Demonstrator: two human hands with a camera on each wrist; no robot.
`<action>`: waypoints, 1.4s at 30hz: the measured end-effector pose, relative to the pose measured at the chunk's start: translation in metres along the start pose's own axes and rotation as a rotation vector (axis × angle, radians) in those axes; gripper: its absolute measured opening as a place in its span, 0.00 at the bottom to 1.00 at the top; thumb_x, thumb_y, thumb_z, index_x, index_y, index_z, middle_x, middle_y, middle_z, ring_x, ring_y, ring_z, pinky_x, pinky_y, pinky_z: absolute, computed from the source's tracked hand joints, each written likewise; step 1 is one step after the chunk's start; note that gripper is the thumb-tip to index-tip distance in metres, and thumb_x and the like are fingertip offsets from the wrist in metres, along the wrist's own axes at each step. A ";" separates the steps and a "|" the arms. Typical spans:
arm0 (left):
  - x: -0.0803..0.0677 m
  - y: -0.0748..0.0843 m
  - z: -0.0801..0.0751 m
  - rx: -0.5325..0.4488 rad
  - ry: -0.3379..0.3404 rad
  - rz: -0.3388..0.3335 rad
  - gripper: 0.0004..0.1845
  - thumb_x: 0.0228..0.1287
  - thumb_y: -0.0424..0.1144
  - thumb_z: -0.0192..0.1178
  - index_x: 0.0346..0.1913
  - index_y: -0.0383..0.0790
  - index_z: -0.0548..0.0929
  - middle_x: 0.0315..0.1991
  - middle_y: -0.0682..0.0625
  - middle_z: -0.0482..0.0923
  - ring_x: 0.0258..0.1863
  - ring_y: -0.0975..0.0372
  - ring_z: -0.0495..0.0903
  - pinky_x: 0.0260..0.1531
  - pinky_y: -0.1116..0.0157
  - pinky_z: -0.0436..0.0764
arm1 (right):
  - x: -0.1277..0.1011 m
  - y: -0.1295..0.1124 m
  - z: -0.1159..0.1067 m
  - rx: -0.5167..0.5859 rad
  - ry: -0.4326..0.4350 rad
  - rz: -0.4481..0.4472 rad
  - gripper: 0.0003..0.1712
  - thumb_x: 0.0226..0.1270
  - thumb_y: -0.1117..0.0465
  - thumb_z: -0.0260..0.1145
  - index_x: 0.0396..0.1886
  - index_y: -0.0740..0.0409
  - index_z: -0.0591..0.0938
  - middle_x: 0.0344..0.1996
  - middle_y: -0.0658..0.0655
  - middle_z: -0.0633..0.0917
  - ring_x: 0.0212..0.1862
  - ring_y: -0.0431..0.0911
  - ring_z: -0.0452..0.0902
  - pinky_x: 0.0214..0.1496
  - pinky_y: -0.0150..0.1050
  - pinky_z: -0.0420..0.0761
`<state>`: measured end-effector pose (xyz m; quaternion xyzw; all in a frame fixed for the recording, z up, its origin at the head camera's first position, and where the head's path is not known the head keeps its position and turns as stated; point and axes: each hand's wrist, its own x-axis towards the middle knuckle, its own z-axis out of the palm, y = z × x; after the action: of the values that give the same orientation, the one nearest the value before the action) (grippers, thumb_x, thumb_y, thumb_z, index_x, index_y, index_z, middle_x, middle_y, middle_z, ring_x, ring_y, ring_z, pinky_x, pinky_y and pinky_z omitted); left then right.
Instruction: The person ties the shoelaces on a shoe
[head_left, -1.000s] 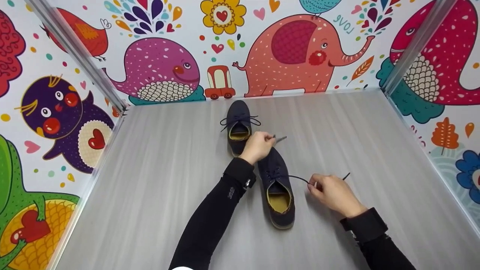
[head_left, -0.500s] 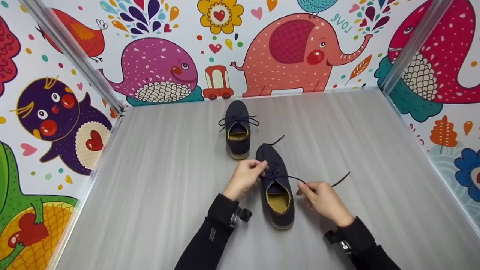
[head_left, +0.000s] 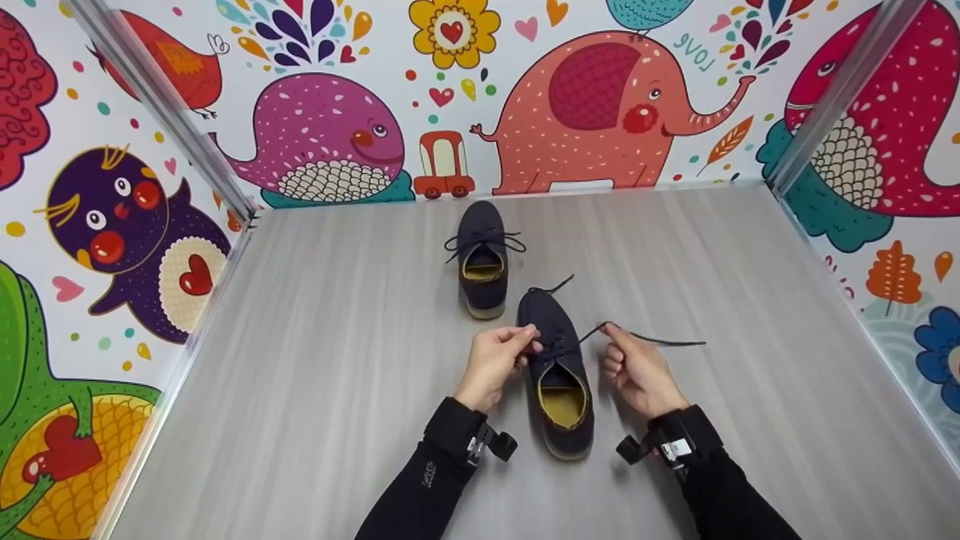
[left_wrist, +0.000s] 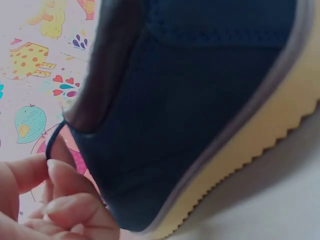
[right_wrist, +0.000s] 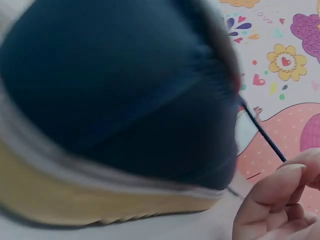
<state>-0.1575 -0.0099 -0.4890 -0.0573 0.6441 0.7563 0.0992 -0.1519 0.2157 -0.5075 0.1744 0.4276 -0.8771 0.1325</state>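
Observation:
A dark navy shoe [head_left: 551, 319] with a yellow insole stands on the floor, its toe pointing away from me. At its left side my left hand [head_left: 491, 364] pinches a dark shoelace [left_wrist: 50, 142] between thumb and finger, close to the eyelets. One lace end [head_left: 559, 285] lies past the toe. On the right, my right hand [head_left: 641, 369] pinches the other shoelace [right_wrist: 265, 134] with its other fingers curled. This lace runs taut from the shoe to the fingertips, and its tail stretches out to the right.
Behind and slightly left stands a matching shoe [head_left: 480, 217], its laces tied in a bow. A grey wood-grain floor [head_left: 337, 337] lies beneath both. Walls with printed cartoon animals, such as an elephant [head_left: 585, 120], enclose the back and sides.
My left hand has come back from beyond the toe to the shoe's left side, leaving the lace tip there. My right hand has shifted left and raised its lace.

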 end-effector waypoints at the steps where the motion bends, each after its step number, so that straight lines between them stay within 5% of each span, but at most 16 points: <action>1: 0.000 -0.001 0.000 0.004 0.003 0.001 0.10 0.67 0.39 0.65 0.39 0.32 0.87 0.25 0.50 0.84 0.16 0.68 0.70 0.16 0.72 0.66 | 0.001 -0.004 0.002 0.011 -0.008 -0.009 0.09 0.78 0.59 0.57 0.44 0.58 0.81 0.15 0.46 0.66 0.18 0.37 0.61 0.20 0.28 0.63; 7: -0.001 -0.003 -0.001 0.036 0.025 0.009 0.11 0.65 0.39 0.67 0.37 0.32 0.88 0.23 0.50 0.84 0.14 0.69 0.69 0.14 0.74 0.65 | 0.005 -0.028 0.016 -0.140 -0.060 -0.110 0.10 0.79 0.58 0.56 0.48 0.59 0.79 0.15 0.45 0.66 0.18 0.36 0.62 0.20 0.28 0.63; 16: -0.002 -0.004 0.001 0.101 0.058 0.025 0.08 0.64 0.38 0.68 0.35 0.34 0.89 0.23 0.51 0.83 0.15 0.69 0.69 0.14 0.74 0.65 | 0.017 -0.048 0.059 -0.862 -0.029 -0.475 0.15 0.75 0.58 0.62 0.42 0.69 0.83 0.32 0.61 0.85 0.32 0.46 0.81 0.33 0.35 0.82; 25: -0.002 -0.006 -0.001 0.151 0.038 0.067 0.07 0.64 0.36 0.67 0.35 0.33 0.89 0.23 0.50 0.83 0.21 0.62 0.76 0.18 0.73 0.69 | 0.023 -0.046 0.105 -1.243 -0.265 -0.799 0.11 0.70 0.66 0.65 0.48 0.65 0.85 0.29 0.57 0.88 0.31 0.46 0.84 0.31 0.33 0.77; 34: 0.000 -0.009 -0.002 0.160 0.029 0.071 0.09 0.64 0.36 0.68 0.34 0.31 0.88 0.21 0.50 0.83 0.19 0.64 0.74 0.18 0.73 0.69 | 0.030 -0.035 0.110 -1.476 -0.566 -0.751 0.09 0.70 0.64 0.66 0.45 0.62 0.88 0.35 0.53 0.88 0.34 0.43 0.81 0.38 0.39 0.79; 42: 0.000 -0.009 -0.002 0.146 0.047 0.082 0.11 0.62 0.38 0.70 0.35 0.30 0.89 0.19 0.50 0.82 0.16 0.66 0.72 0.17 0.73 0.67 | 0.028 -0.033 0.099 -1.549 -0.499 -0.816 0.07 0.70 0.63 0.66 0.38 0.60 0.89 0.32 0.53 0.88 0.33 0.45 0.82 0.39 0.43 0.80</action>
<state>-0.1554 -0.0106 -0.4983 -0.0413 0.7014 0.7093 0.0566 -0.2089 0.1541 -0.4390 -0.3231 0.8847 -0.3355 -0.0196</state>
